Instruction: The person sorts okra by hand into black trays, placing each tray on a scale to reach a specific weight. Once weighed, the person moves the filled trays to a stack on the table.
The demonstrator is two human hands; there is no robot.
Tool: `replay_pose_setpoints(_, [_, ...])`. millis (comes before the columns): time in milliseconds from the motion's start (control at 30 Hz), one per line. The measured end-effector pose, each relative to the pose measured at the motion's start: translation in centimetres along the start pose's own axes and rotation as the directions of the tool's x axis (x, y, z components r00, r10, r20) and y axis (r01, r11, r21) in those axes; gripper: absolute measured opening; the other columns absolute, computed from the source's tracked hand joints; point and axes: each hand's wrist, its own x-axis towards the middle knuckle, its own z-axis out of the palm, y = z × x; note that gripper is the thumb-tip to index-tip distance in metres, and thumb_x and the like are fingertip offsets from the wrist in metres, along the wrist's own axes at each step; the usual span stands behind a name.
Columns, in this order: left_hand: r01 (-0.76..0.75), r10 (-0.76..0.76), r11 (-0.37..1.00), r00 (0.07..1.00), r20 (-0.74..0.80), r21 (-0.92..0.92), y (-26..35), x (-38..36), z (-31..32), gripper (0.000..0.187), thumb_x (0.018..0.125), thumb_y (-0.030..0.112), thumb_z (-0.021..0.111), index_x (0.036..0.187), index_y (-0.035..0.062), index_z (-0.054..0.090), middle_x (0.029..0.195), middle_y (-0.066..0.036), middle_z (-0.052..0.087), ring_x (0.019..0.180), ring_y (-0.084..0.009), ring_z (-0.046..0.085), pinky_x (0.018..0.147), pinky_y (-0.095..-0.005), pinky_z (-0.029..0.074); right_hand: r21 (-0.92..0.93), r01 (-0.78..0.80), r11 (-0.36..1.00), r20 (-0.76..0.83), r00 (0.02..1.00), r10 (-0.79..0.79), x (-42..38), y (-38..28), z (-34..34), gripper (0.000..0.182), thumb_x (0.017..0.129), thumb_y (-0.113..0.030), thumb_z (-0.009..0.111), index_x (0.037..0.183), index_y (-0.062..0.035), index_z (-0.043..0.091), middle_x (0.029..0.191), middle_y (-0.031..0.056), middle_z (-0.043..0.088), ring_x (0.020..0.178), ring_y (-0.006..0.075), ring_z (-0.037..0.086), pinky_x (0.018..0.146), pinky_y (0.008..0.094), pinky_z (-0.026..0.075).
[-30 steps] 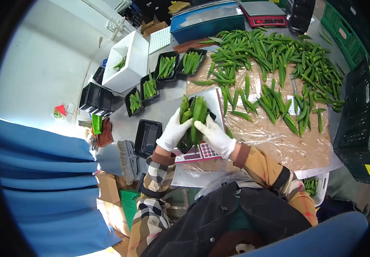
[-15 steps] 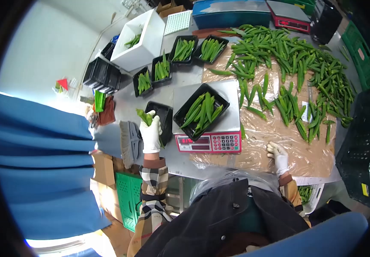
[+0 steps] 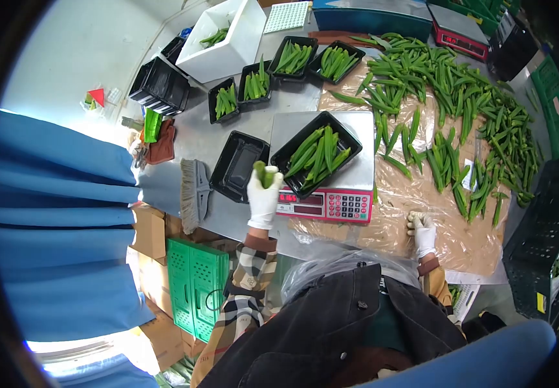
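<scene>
A sprawling heap of green ridged okra pods [image 3: 454, 84] lies beyond the flat red-and-silver digital scale [image 3: 352, 205], which bears a black plastic tray of okra [image 3: 317, 154]. The white-gloved left hand [image 3: 264, 197] grips green okra pieces [image 3: 264, 174]; the white-gloved right hand [image 3: 422, 234] rests loosely curled, seemingly holding nothing.

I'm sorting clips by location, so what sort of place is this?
Probably a produce packing area: loose okra heaped on the table, a filled black tray on a digital scale, and stacked black trays.
</scene>
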Motion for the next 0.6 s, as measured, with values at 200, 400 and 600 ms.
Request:
replay_pose_setpoints(200, [-0.281, 0.197, 0.805, 0.957, 0.211, 0.522, 2.3, 1.4, 3.8, 0.032, 0.081, 0.006, 0.073, 0.111, 0.0054, 0.061, 0.091, -0.013, 0.072, 0.085, -0.0252, 0.072, 0.075, -0.0331, 0.055, 0.009, 0.032, 0.999, 0.001, 0.999, -0.032, 0.0, 0.2, 0.1, 0.014, 0.099, -0.012, 0.055, 0.106, -0.0044, 0.065, 0.090, 0.0015, 0.069, 0.067, 0.0046, 0.059, 0.054, 0.0181, 0.048])
replay_pose_setpoints(400, [-0.447, 0.302, 0.763, 0.885, 0.354, 0.467, 5.3, 4.1, 4.6, 0.042, 0.082, -0.002, 0.064, 0.122, 0.0033, 0.053, 0.122, -0.020, 0.061, 0.110, -0.0332, 0.063, 0.089, -0.0364, 0.050, 0.012, 0.032, 0.999, -0.018, 0.999, -0.031, -0.2, 0.0, 0.2, 0.014, 0.098, -0.010, 0.055, 0.106, -0.0041, 0.065, 0.090, 0.0016, 0.069, 0.067, 0.0046, 0.059, 0.054, 0.0182, 0.048])
replay_pose_setpoints(600, [-0.265, 0.155, 0.936, 0.901, 0.405, 0.230, 6.3, 6.2, 6.1, 0.063, 0.088, -0.002, 0.056, 0.147, 0.0059, 0.036, 0.134, -0.021, 0.056, 0.123, -0.0292, 0.056, 0.103, -0.0330, 0.042, 0.015, 0.034, 0.999, -0.003, 0.999, -0.034, -0.4, -0.3, 0.2, 0.015, 0.098, -0.008, 0.054, 0.107, -0.0042, 0.065, 0.091, 0.0013, 0.069, 0.068, 0.0044, 0.059, 0.055, 0.0184, 0.048])
